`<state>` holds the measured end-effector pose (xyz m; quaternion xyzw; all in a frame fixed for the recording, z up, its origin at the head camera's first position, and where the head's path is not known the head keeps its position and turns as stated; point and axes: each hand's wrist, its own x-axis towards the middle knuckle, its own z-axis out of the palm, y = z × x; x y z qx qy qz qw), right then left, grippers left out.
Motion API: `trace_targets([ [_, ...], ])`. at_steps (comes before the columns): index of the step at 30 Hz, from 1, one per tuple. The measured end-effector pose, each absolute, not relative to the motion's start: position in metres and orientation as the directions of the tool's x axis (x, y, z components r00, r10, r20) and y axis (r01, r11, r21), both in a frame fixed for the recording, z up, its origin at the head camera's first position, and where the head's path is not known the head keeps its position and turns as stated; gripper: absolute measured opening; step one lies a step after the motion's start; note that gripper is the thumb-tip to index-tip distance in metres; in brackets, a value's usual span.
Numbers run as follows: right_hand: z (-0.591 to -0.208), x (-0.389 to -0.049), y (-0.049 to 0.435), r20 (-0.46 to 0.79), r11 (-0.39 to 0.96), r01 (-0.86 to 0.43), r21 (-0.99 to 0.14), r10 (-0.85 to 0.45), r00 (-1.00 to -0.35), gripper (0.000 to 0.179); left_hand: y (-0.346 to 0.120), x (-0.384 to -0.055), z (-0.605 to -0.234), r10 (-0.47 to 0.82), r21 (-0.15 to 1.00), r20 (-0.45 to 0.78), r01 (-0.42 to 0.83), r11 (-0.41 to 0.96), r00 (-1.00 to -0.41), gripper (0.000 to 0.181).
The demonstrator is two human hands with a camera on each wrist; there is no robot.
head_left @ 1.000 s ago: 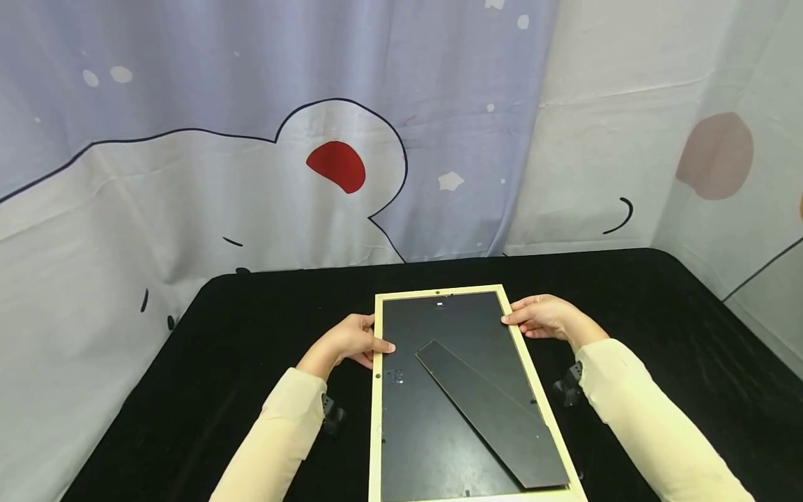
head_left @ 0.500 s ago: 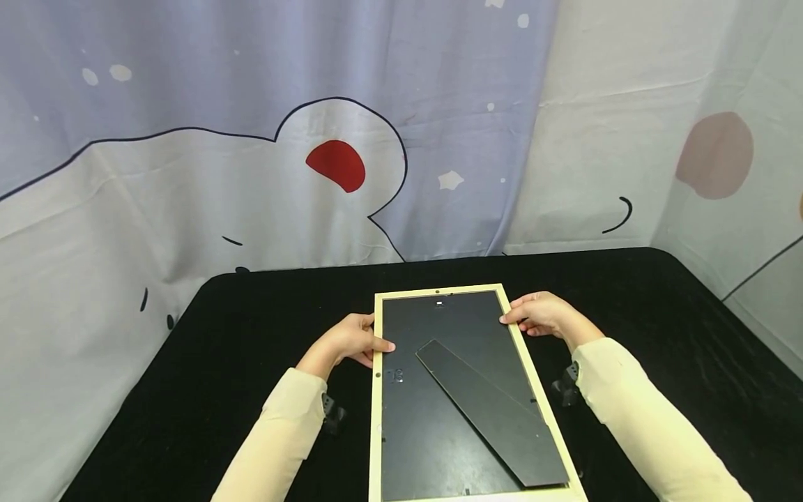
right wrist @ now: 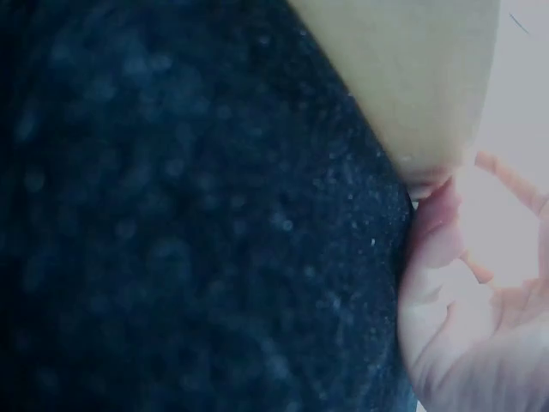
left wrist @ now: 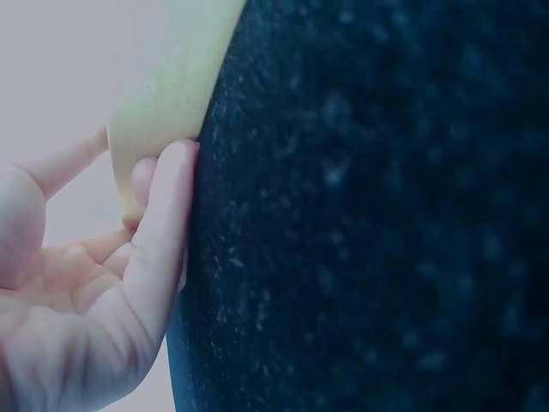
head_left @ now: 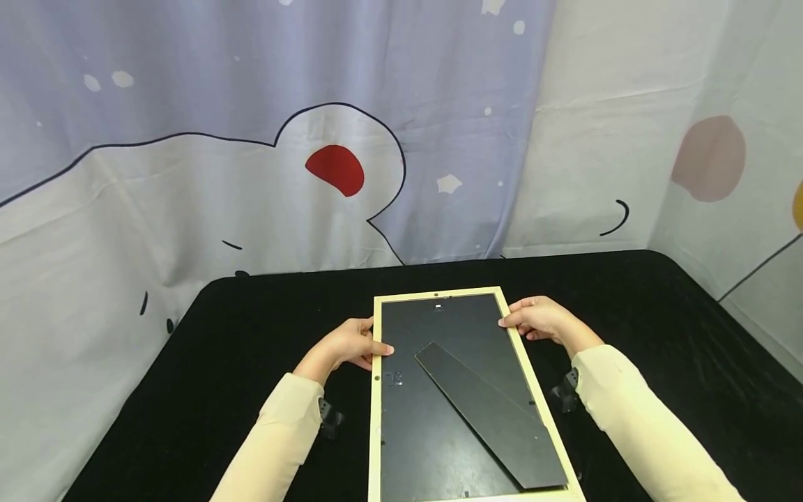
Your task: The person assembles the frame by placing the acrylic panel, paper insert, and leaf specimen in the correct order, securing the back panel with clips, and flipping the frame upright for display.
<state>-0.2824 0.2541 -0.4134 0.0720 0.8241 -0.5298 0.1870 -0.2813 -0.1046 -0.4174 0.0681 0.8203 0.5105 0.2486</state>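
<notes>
A picture frame (head_left: 376,432) with a pale wood border lies back side up, its dark backing board and slanted black stand (head_left: 489,418) showing. My left hand (head_left: 348,345) grips the left border, thumb on top and fingers under the edge. On the opposite border, nearer the far corner, my right hand (head_left: 542,319) pinches the wood. In the left wrist view the left hand's fingers (left wrist: 163,232) curl at the pale edge of the picture frame (left wrist: 163,94). The right wrist view shows the right hand (right wrist: 455,300) at the other edge. The frame's near edge is partly cut off in the head view.
A black cloth covers the table (head_left: 251,348) beneath the picture frame. Behind it hangs a pale curtain (head_left: 439,139) with cartoon shapes, and its folds reach down to the table's far and side edges. A small dark camera is on each wrist.
Both hands keep their hold on the picture frame, which stays in nearly the same place. The whole head view has shifted very slightly.
</notes>
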Motion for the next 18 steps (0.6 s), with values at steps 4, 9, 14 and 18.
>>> trace_targets([
  [4, -0.414, -0.282, 0.257, -0.379, 0.428, 0.297, -0.854, -0.12, -0.918, 0.04, -0.108, -0.282, -0.418, 0.4, 0.874, -0.332, -0.119, 0.471, -0.854, 0.057],
  [9, -0.415, -0.28, 0.259, -0.375, 0.428, 0.285, -0.858, -0.142, -0.916, 0.039, -0.115, -0.287, -0.42, 0.462, 0.88, -0.331, -0.092, 0.466, -0.823, 0.062],
  [14, -0.416, -0.28, 0.259, -0.376, 0.433, 0.281, -0.857, -0.149, -0.915, 0.036, -0.125, -0.292, -0.425, 0.52, 0.908, -0.34, -0.13, 0.398, -0.784, 0.056],
  [18, -0.417, -0.28, 0.26, -0.375, 0.44, 0.276, -0.855, -0.154, -0.914, 0.035, -0.129, -0.294, -0.427, 0.513, 0.917, -0.35, -0.176, 0.357, -0.784, 0.054],
])
